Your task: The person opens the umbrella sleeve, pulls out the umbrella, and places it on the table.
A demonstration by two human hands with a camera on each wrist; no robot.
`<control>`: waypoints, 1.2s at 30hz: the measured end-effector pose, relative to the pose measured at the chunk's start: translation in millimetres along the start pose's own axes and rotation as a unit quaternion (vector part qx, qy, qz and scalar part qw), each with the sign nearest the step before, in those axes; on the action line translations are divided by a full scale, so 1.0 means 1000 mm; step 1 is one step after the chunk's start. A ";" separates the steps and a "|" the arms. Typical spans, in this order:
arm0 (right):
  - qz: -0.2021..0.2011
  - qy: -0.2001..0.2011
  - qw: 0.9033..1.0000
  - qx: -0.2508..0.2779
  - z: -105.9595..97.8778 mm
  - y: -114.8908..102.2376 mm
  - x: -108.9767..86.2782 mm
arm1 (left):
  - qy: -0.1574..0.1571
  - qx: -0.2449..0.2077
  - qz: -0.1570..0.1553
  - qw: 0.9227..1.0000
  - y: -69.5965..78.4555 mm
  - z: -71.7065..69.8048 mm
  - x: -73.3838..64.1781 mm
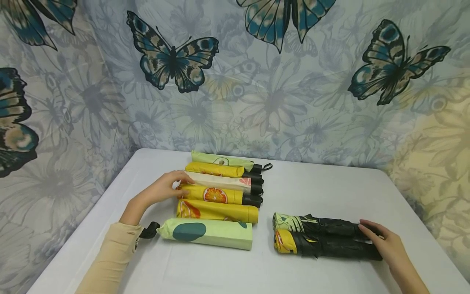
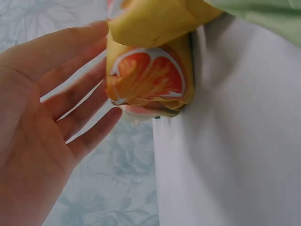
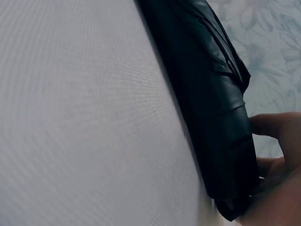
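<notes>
Folded umbrellas in printed sleeves lie in a row on the table. My left hand point(image 1: 167, 190) is at their left ends, fingers spread and nearly straight. It touches the cream umbrella point(image 1: 220, 182) and the yellow umbrella with an orange slice point(image 1: 229, 195). In the left wrist view, the fingertips meet the end of a fruit-print sleeve point(image 2: 150, 75). To the right lie two black folded umbrellas, one with a green-patterned end point(image 1: 288, 222), one with a yellow end point(image 1: 285, 241). My right hand point(image 1: 385, 241) touches their right ends with loosely bent fingers; the right wrist view shows a black umbrella point(image 3: 211, 117) beside it.
Nearest in the row is a pale green umbrella point(image 1: 224, 234), its black strap point(image 1: 149, 230) by my left wrist. A plain yellow umbrella point(image 1: 213, 168) and an avocado-print umbrella point(image 1: 209, 158) lie farthest back. A butterfly-print cloth point(image 1: 235, 102) hangs behind the white table point(image 1: 323, 192).
</notes>
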State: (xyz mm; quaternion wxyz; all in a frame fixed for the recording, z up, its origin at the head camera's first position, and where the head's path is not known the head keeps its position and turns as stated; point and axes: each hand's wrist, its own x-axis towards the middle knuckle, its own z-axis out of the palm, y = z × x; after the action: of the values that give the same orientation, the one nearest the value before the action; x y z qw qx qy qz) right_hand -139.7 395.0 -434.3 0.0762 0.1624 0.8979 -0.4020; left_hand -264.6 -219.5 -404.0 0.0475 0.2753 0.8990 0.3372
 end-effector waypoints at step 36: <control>-0.077 0.094 0.993 -0.007 0.015 -0.013 -0.007 | -0.024 0.021 0.002 0.999 -0.008 0.011 0.003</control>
State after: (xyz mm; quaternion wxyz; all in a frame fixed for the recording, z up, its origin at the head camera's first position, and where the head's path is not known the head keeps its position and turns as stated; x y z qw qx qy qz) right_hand -137.9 374.5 -433.3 -0.0381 0.1296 0.9137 -0.3832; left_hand -267.6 -216.5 -416.6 0.0630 0.2857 0.9039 0.3119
